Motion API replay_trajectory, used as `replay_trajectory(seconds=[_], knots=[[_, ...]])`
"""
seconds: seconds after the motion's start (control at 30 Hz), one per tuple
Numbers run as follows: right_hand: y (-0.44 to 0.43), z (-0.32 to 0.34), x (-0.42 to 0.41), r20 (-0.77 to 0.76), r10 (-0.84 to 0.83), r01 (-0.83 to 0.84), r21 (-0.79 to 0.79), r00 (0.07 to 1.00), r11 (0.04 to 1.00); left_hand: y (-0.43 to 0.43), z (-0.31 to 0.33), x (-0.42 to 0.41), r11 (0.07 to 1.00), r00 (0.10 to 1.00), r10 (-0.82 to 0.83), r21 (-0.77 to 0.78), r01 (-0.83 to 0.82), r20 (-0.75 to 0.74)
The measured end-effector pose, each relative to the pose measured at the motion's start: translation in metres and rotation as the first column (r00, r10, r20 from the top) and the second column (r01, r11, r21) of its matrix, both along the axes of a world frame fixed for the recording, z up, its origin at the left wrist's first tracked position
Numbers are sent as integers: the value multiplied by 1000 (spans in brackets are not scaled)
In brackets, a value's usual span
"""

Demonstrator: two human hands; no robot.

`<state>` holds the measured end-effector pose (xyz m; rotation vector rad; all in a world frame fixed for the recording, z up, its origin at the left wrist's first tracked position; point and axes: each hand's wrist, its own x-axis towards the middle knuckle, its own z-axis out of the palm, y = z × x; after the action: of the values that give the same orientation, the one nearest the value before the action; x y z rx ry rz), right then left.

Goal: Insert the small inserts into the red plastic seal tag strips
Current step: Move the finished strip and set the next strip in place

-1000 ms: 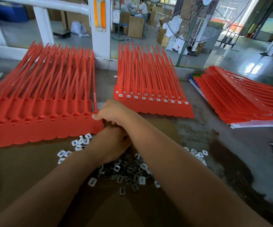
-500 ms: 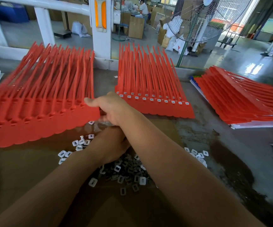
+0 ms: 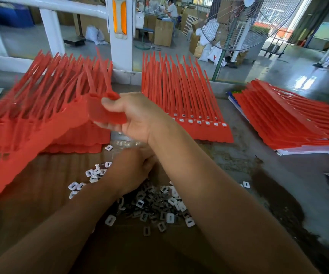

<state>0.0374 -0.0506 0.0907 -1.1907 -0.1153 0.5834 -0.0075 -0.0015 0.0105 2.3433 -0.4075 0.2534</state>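
Pinching the corner of one red sheet of seal tag strips [image 3: 60,125] between thumb and curled fingers, the right hand [image 3: 136,117] holds it tilted above the left stack [image 3: 76,143], left of centre frame. The sheet looks light and thin, a joined row of tag heads with long springy tails. It will likely flop and sway, so a grip on the solid band of heads, not the tails, seems wisest.

The left hand [image 3: 132,171] sits lower, at centre frame, over the white inserts [image 3: 159,204]. Its fingers are hidden under the right wrist, so I cannot tell whether it holds any. The inserts look tiny, hard and smooth, easy to fumble.

No tray or bin holds them. They lie loose in a heap on brown cardboard [image 3: 41,184]. The middle stack [image 3: 179,99] shows white inserts already seated in its top row of heads. A third stack [image 3: 288,119] lies at the right.
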Motion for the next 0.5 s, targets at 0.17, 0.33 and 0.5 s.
replay_trajectory(seconds=[0.17, 0.33, 0.5], knots=[[-34, 19, -7, 65, -66, 58, 110, 996, 992, 6, -6, 12, 950, 986, 133, -296, -100, 95], [-88, 23, -8, 140, -158, 147, 85, 977, 986, 10, -8, 19, 667, 981, -31, -735, -123, -193], [-142, 19, -13, 161, -262, 259, 40, 951, 965, 14, -5, 14, 537, 985, -64, -837, -103, -162]])
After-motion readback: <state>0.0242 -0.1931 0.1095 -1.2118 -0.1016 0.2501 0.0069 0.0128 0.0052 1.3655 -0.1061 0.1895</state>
